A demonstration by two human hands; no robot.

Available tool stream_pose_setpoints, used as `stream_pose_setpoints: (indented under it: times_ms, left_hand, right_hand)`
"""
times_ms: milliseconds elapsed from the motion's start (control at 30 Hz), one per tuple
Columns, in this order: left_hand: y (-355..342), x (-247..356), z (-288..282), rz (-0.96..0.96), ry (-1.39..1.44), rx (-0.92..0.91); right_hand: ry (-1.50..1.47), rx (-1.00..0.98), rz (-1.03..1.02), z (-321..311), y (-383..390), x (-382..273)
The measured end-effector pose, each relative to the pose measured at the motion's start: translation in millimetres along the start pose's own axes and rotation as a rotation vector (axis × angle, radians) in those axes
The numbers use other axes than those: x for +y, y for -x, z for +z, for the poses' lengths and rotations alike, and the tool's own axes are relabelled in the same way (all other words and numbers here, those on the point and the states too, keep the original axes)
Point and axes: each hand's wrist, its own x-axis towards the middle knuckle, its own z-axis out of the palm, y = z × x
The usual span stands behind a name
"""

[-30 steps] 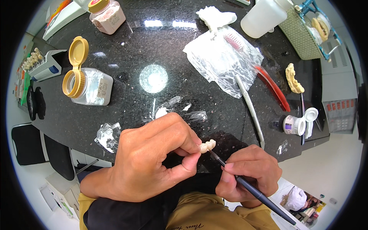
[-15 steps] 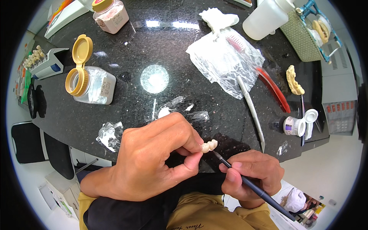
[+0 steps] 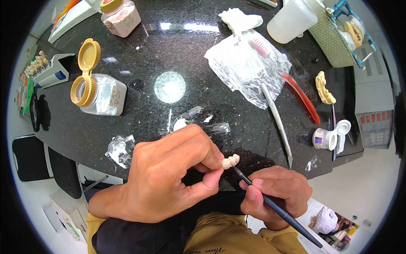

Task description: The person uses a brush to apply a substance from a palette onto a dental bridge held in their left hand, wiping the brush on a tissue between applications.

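Note:
Between thumb and fingertips, my left hand (image 3: pixel 175 173) pinches one end of a cream-coloured dental bridge (image 3: pixel 230 161) of joined teeth, over the table's near edge. My right hand (image 3: pixel 279 192) grips a slim brush (image 3: pixel 279 208) with a dark handle like a pen. The brush tip points up and left and meets, or nearly meets, the underside of the bridge; exact contact is too small to tell. My left fingers hide part of the bridge. White paste smears (image 3: pixel 182 122) lie on the table just beyond my left hand.
On the dark speckled table (image 3: pixel 139 55), an open yellow-lidded jar (image 3: pixel 108 95) lies left. To the right are a plastic bag (image 3: pixel 249 63), a metal carving knife (image 3: pixel 277 120), red-handled brush (image 3: pixel 302 99), cream dental model (image 3: pixel 324 89) and small white pot (image 3: pixel 325 139). A basket (image 3: pixel 334 42) stands far right.
My right hand and the brush have shifted slightly left. The left hand holds the bridge almost still.

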Motion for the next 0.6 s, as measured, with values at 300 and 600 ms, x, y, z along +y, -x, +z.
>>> stream_pose_setpoints:
  times_ms: [300,600]
  left_hand:
    - [0.4,-1.1,0.5,0.002,-0.001,0.001]
    - [-0.1,-0.5,0.1,0.003,-0.006,-0.003]
  right_hand:
    - [0.015,-0.001,0.011,-1.4,2.3,-1.3]
    - [-0.004,0.003,-0.019,0.2,-0.1,1.0]
